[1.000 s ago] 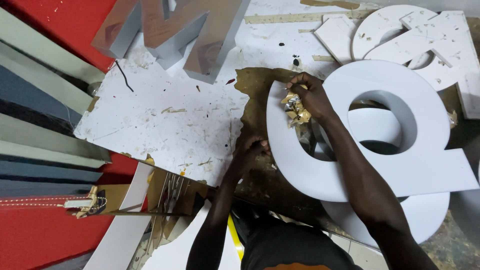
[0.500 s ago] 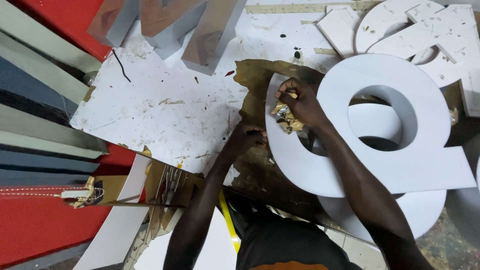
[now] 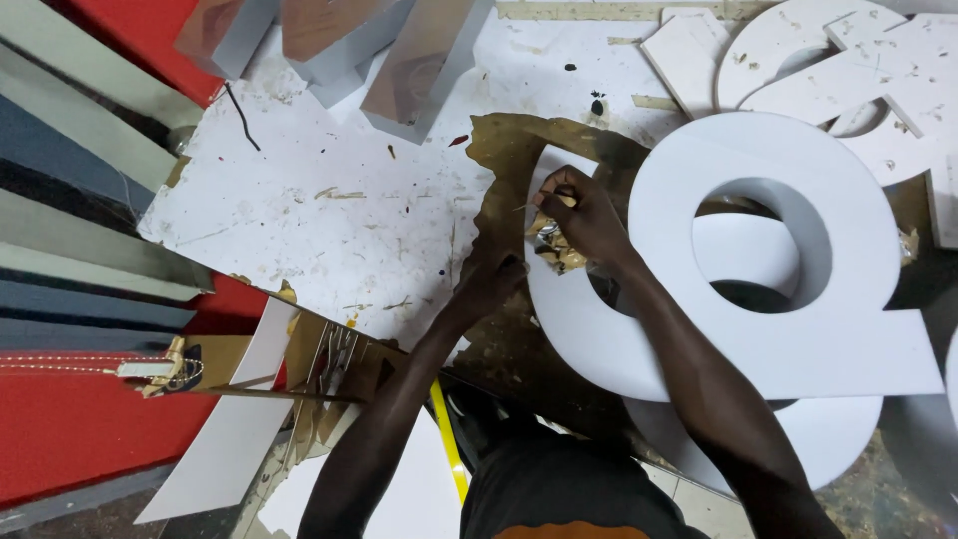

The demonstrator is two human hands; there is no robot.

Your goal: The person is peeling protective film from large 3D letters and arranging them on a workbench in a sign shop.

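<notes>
A large white foam letter shape with a round hole lies flat at the right. My right hand rests on its left part, fingers closed on a small crumpled gold-coloured piece. My left hand presses down just left of it, on the brown gold sheet at the letter's left edge. Whether the left hand grips anything is hidden.
A scuffed white board fills the middle. Metal channel letters stand at the top, more white foam letters at top right. Grey strips and a red panel lie left, a yellow strip near my body.
The view has shifted. Both hands stay at the white letter's left edge, the right hand working the gold piece slightly lower.
</notes>
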